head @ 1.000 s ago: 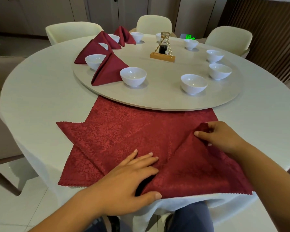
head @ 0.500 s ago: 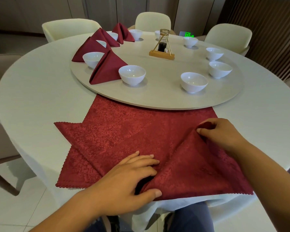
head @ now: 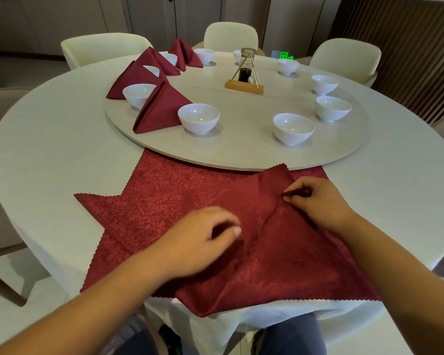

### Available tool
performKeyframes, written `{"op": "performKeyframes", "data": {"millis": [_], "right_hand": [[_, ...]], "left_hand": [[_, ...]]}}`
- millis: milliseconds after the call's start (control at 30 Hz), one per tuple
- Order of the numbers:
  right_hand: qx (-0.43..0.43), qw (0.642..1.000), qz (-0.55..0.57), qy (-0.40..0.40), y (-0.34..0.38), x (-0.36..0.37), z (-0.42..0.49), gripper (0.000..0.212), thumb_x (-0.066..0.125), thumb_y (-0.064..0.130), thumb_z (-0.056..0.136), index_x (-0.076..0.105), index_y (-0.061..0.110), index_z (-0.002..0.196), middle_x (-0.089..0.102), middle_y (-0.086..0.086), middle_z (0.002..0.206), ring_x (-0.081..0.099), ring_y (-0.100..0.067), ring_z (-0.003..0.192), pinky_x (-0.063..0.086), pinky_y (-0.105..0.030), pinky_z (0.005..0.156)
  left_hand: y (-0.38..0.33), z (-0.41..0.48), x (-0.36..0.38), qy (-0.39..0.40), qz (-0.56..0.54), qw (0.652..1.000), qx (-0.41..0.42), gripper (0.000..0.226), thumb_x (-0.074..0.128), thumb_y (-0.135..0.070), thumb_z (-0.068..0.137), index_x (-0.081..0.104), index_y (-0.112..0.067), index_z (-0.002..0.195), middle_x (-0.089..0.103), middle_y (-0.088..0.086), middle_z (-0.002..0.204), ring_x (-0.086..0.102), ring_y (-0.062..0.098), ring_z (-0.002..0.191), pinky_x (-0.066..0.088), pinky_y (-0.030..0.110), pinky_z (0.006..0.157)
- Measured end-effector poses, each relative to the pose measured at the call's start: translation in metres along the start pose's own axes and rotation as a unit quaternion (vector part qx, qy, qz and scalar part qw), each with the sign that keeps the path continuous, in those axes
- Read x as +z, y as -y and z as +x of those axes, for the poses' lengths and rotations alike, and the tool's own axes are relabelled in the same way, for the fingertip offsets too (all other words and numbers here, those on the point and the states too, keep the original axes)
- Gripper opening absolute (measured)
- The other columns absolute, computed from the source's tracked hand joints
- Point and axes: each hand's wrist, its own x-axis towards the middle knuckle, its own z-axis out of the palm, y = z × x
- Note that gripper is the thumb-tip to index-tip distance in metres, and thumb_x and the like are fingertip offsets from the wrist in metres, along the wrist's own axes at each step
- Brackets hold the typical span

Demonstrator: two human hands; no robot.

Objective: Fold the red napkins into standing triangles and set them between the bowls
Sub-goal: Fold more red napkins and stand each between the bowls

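The right hand [head: 315, 203] pinches a raised fold of the topmost dark red, leaf-patterned cloth napkin [head: 287, 257] between thumb and fingertips. The left hand [head: 203, 242] lies on the same cloth with its fingers curled, too blurred to tell whether it grips a fold or only rests there.

The round table with a white tablecloth [head: 49, 149] carries a large round pale-wood turntable [head: 241, 152]. The napkin lies at the table's near edge, in front of the person, on a pile of flat red napkins [head: 151, 198] that reaches the turntable's rim.

Four standing red cloth triangles [head: 162, 108] line the turntable's left arc, each set between small white porcelain bowls [head: 198, 117]. The gaps between the bowls on the near and right arcs hold no napkin, so the task looks less than half done, with several triangles left to fold and place.

The napkin in hand is at an early fold and is not a triangle yet. Its edges are cut in zigzags, one corner is flipped up and points toward the turntable, and diagonal creases run under both hands. A small wooden-based wire stand with a dark bottle [head: 244, 84] sits near the turntable's middle.
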Motion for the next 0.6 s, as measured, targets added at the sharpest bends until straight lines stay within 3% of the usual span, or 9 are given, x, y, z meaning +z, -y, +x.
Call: {"op": "performKeyframes", "data": {"millis": [133, 233, 300, 367, 467, 600], "right_hand": [[-0.019, 0.999, 0.037, -0.005, 0.0, 0.0, 0.001, 0.016, 0.079, 0.007, 0.083, 0.075, 0.022, 0.081, 0.075, 0.012, 0.083, 0.069, -0.002, 0.081, 0.048, -0.014, 0.079], [-0.04, 0.997, 0.059, 0.013, 0.003, 0.002, 0.001, 0.016, 0.079, 0.006, 0.083, 0.074, 0.022, 0.081, 0.075, 0.01, 0.085, 0.069, -0.003, 0.082, 0.049, -0.015, 0.079], [-0.057, 0.995, 0.072, 0.024, 0.006, 0.003, 0.001, 0.016, 0.079, 0.005, 0.083, 0.074, 0.021, 0.082, 0.075, 0.009, 0.085, 0.069, -0.004, 0.082, 0.049, -0.014, 0.079], [-0.07, 0.994, 0.08, 0.037, 0.009, 0.004, 0.001, 0.015, 0.078, 0.005, 0.084, 0.074, 0.019, 0.084, 0.075, 0.008, 0.086, 0.069, -0.004, 0.083, 0.049, -0.013, 0.078], [-0.082, 0.992, 0.082, 0.042, 0.011, 0.004, 0.001, 0.014, 0.077, 0.004, 0.085, 0.074, 0.018, 0.086, 0.074, 0.009, 0.085, 0.067, -0.003, 0.082, 0.049, -0.013, 0.08], [-0.07, 0.994, 0.082, 0.022, 0.006, 0.0, 0.0, 0.014, 0.076, 0.006, 0.086, 0.074, 0.02, 0.087, 0.074, 0.011, 0.087, 0.068, -0.002, 0.082, 0.049, -0.013, 0.079]], "left_hand": [[0.018, 0.059, -0.01, -0.055, 0.027, 0.998, -0.011, 0.03, 0.063, -0.025, 0.098, 0.066, -0.019, 0.127, 0.066, -0.004, 0.128, 0.059, 0.012, 0.12, 0.041, 0.026, 0.106], [0.021, 0.098, -0.01, -0.017, 0.019, 0.999, -0.021, 0.047, 0.062, -0.029, 0.1, 0.053, -0.018, 0.145, 0.056, -0.004, 0.146, 0.05, 0.009, 0.134, 0.035, 0.022, 0.111], [0.023, 0.12, -0.003, 0.01, -0.045, 0.998, -0.031, 0.052, 0.066, -0.033, 0.098, 0.052, -0.018, 0.146, 0.057, -0.003, 0.146, 0.051, 0.008, 0.135, 0.037, 0.027, 0.116], [0.025, 0.135, 0.005, 0.006, -0.113, 0.993, -0.032, 0.046, 0.069, -0.036, 0.093, 0.063, -0.018, 0.135, 0.067, -0.006, 0.133, 0.059, 0.008, 0.126, 0.043, 0.032, 0.112], [0.023, 0.146, 0.008, -0.003, -0.172, 0.984, -0.041, 0.021, 0.075, -0.019, 0.092, 0.075, -0.012, 0.112, 0.078, -0.003, 0.105, 0.071, 0.009, 0.099, 0.053, 0.028, 0.097], [0.021, 0.149, 0.012, -0.032, -0.21, 0.974, -0.071, 0.013, 0.083, -0.012, 0.084, 0.075, -0.016, 0.093, 0.072, -0.01, 0.074, 0.063, -0.002, 0.066, 0.049, 0.015, 0.072]]}}
